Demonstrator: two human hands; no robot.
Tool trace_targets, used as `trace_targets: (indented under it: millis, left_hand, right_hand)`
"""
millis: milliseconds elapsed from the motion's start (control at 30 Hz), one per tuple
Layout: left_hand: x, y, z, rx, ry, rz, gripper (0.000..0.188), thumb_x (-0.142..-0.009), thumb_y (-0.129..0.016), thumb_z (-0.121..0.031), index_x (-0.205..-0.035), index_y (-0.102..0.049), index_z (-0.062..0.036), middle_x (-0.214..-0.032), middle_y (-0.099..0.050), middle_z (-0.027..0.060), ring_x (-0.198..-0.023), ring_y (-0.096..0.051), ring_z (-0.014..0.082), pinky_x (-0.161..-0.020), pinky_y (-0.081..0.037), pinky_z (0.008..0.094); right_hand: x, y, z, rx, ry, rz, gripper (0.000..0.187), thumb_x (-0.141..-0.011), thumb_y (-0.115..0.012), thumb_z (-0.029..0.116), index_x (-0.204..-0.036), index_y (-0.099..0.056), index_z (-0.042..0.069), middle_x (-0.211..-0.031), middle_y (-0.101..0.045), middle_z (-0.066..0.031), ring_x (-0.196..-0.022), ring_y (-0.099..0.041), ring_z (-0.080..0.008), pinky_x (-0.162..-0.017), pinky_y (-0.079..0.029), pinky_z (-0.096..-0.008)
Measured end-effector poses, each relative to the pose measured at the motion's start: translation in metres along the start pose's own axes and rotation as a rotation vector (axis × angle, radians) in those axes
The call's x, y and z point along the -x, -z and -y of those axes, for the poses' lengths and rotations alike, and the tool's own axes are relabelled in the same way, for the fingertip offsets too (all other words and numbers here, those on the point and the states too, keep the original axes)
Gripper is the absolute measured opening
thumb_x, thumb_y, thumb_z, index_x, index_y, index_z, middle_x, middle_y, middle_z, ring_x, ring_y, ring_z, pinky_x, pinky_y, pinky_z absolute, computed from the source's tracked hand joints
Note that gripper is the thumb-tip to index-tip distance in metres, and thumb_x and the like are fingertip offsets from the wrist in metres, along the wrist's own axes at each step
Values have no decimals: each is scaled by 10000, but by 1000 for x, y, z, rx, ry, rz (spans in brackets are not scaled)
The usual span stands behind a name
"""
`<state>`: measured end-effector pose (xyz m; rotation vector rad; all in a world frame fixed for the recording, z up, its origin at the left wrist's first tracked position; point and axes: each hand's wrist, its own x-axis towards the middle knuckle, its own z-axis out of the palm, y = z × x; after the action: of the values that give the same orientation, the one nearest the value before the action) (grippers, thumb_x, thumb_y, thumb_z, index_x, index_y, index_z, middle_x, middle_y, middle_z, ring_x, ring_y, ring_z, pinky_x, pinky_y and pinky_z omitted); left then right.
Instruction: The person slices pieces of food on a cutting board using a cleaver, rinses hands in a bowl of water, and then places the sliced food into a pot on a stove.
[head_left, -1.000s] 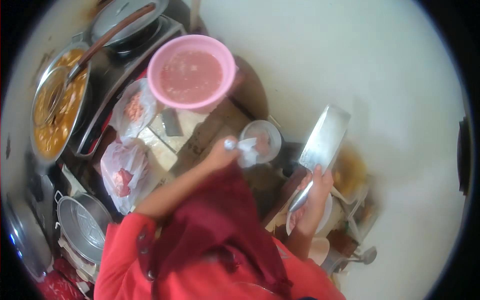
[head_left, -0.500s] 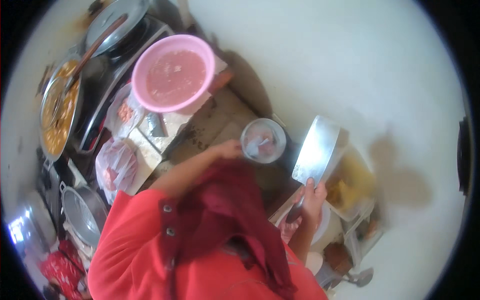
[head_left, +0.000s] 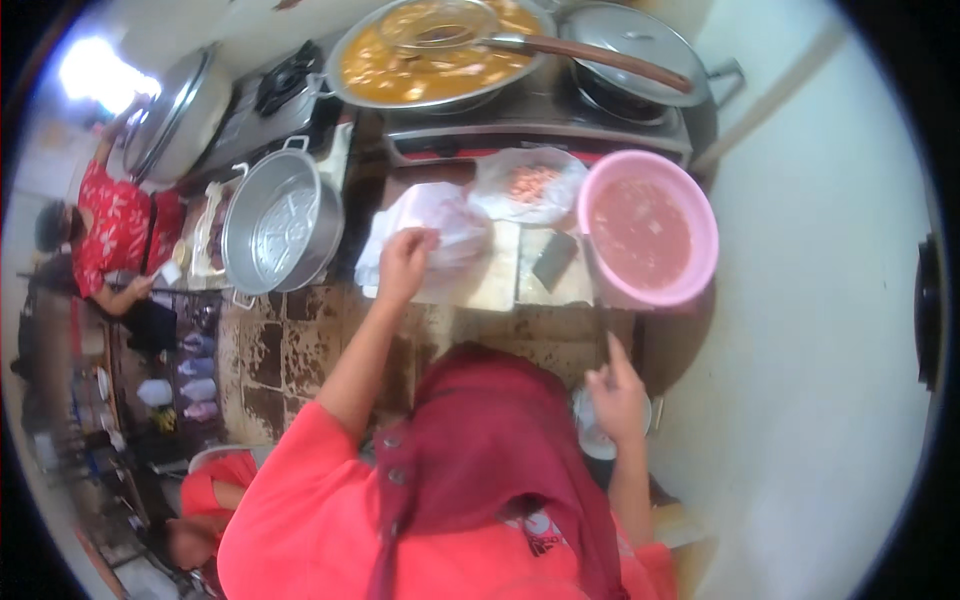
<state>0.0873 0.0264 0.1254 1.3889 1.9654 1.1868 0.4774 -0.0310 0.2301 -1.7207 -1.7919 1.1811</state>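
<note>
A person in a red shirt [head_left: 300, 500] works two-handed at a kitchen counter. The right hand [head_left: 618, 400] hangs above one pale round container [head_left: 592, 435], forefinger extended, other fingers bent; from this angle it is impossible to say whether it grips anything. The left hand [head_left: 405, 262], fingers loosely curled, is at a whitish plastic bag [head_left: 450, 222] on the left end of the pale counter [head_left: 492, 290]; whether the fingertips have hold of the film is unclear. The step in hand looks to be a reach to that bag; gripping it would call for a firm pinch on loose plastic.

One dark grey block [head_left: 553, 262] lies toward the counter's near edge. A second bag [head_left: 490, 190], holding pinkish pieces too small to count, sits along the far edge, making two bags. One pink basin [head_left: 706, 240] of murky liquid occupies the right end. One two-handled pot [head_left: 285, 225] stands beyond the left edge.

Behind, one stove [head_left: 545, 125] carries two vessels: a pan [head_left: 337, 65] of orange sauce, one wooden-handled strainer [head_left: 605, 57] laid across it, and a lidded pan [head_left: 640, 30]. Two other people, one in floral red [head_left: 130, 230], appear far left.
</note>
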Motion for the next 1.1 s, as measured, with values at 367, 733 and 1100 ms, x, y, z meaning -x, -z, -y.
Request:
trace_targets:
  millis: [367, 733, 1100]
  left_hand:
    - [-33, 64, 80, -112, -79, 277, 577, -818, -662, -304, -1322, -519, -62, -1385, -467, 229, -1287, -438, 374, -1069, -338, 435]
    - [-67, 46, 104, 136, 297, 222, 636, -850, -674, -356, -1307, -446, 23, -1233, -550, 234, -1157, -541, 324, -985, -412, 382]
    - [-103, 43, 123, -22, 442, 19, 446, -825, -683, -414, -880, -626, 25, -843, -640, 249, -827, -631, 393, -744, -480, 436]
  right_hand:
    - [-161, -158, 10, 633, 164, -113, 531, -828, -595, 109, -1353, -515, 127, -911, -546, -184, -845, -575, -380, -738, -471, -474]
    - [-213, -170, 9, 747, 324, -53, 533, -841, -617, 147, -1363, -512, 132, -879, -535, -151, -871, -541, -334, -772, -447, -451]
    - [-234, -180, 4, 859, 180, -6, 661, -787, -700, 186, -1389, -445, 84, -1038, -503, -200, -981, -493, -351, -854, -416, -455]
